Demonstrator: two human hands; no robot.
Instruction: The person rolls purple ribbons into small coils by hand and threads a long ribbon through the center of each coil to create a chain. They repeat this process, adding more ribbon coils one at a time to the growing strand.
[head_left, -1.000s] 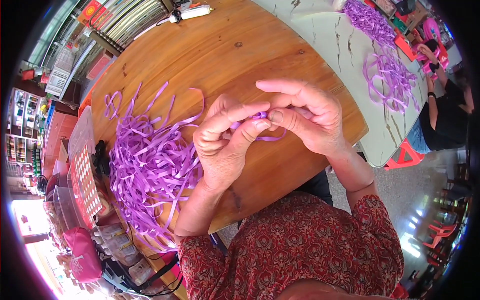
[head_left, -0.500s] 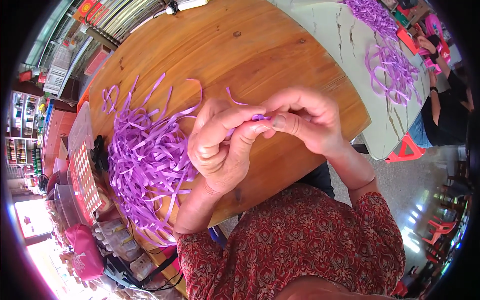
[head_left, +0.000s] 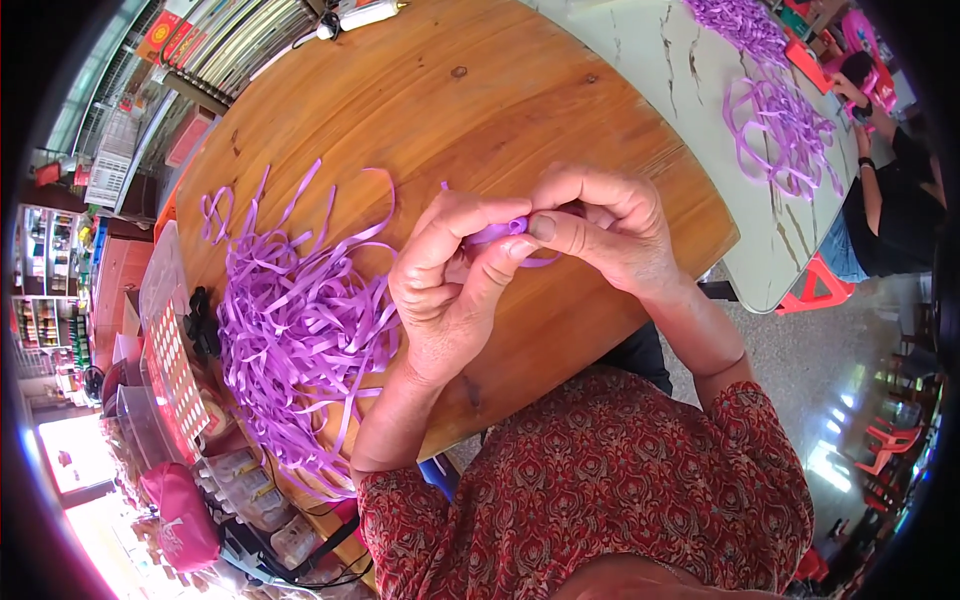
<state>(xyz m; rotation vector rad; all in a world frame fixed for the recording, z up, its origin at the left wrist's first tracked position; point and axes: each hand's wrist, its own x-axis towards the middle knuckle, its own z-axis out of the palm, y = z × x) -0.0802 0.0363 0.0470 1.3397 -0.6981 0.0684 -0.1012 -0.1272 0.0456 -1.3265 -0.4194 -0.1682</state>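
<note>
- The left hand [head_left: 450, 275] is raised over the near part of the wooden table [head_left: 560, 120]; its grip is clamped on a purple ribbon [head_left: 517, 227], thumb below and index finger above.
- The ribbon is wound into a small coil between the fingertips of both hands, and a loose length curves out below the fingers.
- The right hand [head_left: 605, 235] meets the coil from the right; its thumb and index finger are drawn together on the coil's right edge, and its other fingers are curled behind, partly hidden.
- A big tangled pile of purple ribbons [head_left: 300, 340] lies on the left of the table, just beside the left hand and forearm, with several strands trailing toward the far side.
- Left of the pile stand a dotted panel [head_left: 178, 375] and, nearer, a pink pouch [head_left: 180, 515].
- A white device [head_left: 370, 14] lies at the table's far left edge.
- On the right, a white marbled table [head_left: 775, 250] carries a loose bunch of ribbons [head_left: 785, 135] and, farther off, a denser heap [head_left: 738, 25].
- A co-worker in black [head_left: 895, 220] sits at the far right, near a red stool [head_left: 818, 288].
</note>
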